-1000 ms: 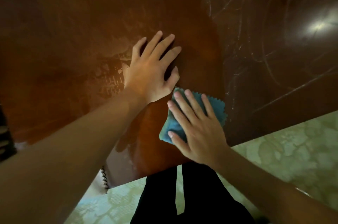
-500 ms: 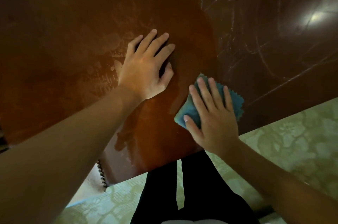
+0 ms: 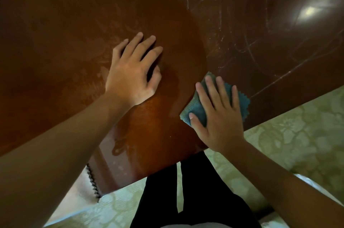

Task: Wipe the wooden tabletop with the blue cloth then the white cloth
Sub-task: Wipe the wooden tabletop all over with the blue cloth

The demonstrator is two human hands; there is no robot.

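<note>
Pale green floor (image 3: 290,145) with a faint floral pattern lies below the table's near edge. A bright light glare (image 3: 309,11) reflects in the dim room.

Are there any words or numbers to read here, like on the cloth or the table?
None: no words, numbers or signs show anywhere.
The blue cloth under the right hand is plain.
The wooden tabletop, where the left hand rests, shows only smears and scratches.
</note>
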